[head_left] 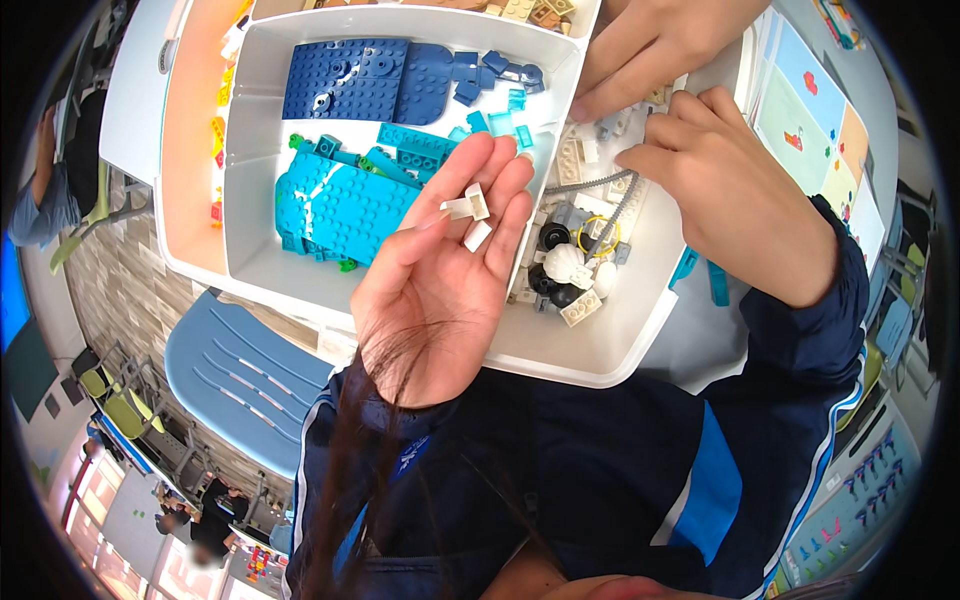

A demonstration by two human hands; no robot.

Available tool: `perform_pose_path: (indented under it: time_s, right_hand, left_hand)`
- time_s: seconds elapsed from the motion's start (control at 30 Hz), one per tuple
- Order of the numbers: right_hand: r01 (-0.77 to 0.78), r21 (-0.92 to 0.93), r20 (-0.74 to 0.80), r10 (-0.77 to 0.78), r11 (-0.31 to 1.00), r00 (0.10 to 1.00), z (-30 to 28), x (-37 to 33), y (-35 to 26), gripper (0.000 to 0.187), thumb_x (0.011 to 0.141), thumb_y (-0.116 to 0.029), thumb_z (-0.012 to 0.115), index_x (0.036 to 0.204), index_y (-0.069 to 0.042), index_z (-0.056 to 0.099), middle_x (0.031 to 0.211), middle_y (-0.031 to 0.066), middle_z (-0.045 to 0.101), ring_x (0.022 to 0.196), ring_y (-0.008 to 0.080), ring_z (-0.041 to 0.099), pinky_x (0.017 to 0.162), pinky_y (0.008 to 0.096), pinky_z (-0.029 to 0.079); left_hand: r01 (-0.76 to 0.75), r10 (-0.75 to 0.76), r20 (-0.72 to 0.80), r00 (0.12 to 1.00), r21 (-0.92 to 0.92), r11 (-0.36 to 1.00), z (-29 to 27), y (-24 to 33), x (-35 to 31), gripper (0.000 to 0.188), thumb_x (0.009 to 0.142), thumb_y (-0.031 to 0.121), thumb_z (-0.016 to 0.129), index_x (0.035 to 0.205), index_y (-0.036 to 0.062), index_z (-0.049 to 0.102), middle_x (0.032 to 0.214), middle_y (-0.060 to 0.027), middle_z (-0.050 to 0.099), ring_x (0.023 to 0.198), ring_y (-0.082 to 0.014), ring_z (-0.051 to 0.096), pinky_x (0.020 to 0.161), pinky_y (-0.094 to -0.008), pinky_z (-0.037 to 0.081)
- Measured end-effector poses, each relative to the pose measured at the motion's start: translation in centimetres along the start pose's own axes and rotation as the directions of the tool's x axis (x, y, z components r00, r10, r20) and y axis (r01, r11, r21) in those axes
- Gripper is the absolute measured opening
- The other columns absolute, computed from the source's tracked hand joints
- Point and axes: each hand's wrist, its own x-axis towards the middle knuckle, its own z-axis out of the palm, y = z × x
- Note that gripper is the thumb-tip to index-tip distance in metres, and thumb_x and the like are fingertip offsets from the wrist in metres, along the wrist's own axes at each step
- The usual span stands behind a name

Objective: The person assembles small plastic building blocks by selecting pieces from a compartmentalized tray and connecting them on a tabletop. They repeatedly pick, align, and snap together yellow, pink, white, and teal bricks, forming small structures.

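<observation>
My left hand (430, 290) is palm up over the tray, its fingers slightly curled. Several small white toy bricks (478, 235) lie on those fingers, with the thumb beside them. My right hand (720, 185) reaches into the right compartment with bent fingers close together; whatever they may hold is hidden. Close to its fingertips is a ridged grey hose (628, 195). Below that lie a white shell-shaped piece (567, 266), black round pieces and white and grey bricks. Another person's hand (665, 45) reaches into the same compartment from above.
The white divided tray (600, 372) holds dark blue plates (350, 85) and turquoise bricks (345, 210) in its middle compartment. An orange-walled section (190, 150) is at its left. Picture cards (815, 110) lie at the right, and a blue chair (235, 370) stands lower left.
</observation>
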Motion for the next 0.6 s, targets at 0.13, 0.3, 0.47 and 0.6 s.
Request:
perform_pose_path:
  time_s: [0.13,0.3,0.47,0.6]
  right_hand:
    - [-0.017,0.055,-0.023,0.018,0.998,1.000,-0.2,-0.4,-0.3,0.032,0.072,0.010,0.061,0.102,0.001,0.071,0.089,0.0098,0.062,0.093,0.0284,0.052,0.087,0.0357,0.041]
    - [-0.031,0.150,0.011,0.029,0.988,1.000,-1.0,-1.0,-1.2,0.025,0.079,0.006,0.064,0.102,0.000,0.071,0.087,0.0086,0.059,0.090,0.0280,0.050,0.085,0.0360,0.040]
    - [-0.017,0.166,0.034,0.011,0.986,0.999,-1.3,-1.5,-1.9,0.019,0.080,0.002,0.067,0.097,-0.002,0.072,0.086,0.0065,0.057,0.091,0.0275,0.049,0.084,0.0351,0.041]
    - [-0.075,0.178,0.025,0.072,0.981,0.997,-1.6,-2.0,-3.1,0.019,0.077,0.003,0.069,0.094,-0.002,0.073,0.091,0.0069,0.055,0.093,0.0280,0.049,0.084,0.0350,0.043]
  left_hand:
    - [-0.011,0.013,-0.035,0.999,0.053,0.999,0.5,-0.1,-0.1,0.058,0.097,0.008,0.047,0.149,-0.0094,0.030,0.153,-0.0212,0.037,0.143,-0.0303,0.036,0.123,-0.0407,0.027]
    - [-0.018,0.023,-0.052,0.998,0.090,0.996,0.6,-0.1,0.0,0.058,0.096,0.010,0.047,0.148,-0.0101,0.031,0.153,-0.0222,0.037,0.143,-0.0304,0.036,0.122,-0.0399,0.027]
    - [-0.026,0.028,-0.026,0.999,0.087,0.996,0.4,-0.1,0.1,0.058,0.097,0.011,0.047,0.148,-0.0101,0.031,0.152,-0.0220,0.037,0.143,-0.0300,0.036,0.122,-0.0395,0.027]
    - [-0.022,0.021,0.018,1.000,0.082,0.996,0.1,0.0,0.1,0.056,0.098,0.012,0.044,0.148,-0.0088,0.033,0.152,-0.0210,0.039,0.143,-0.0294,0.037,0.122,-0.0388,0.027]
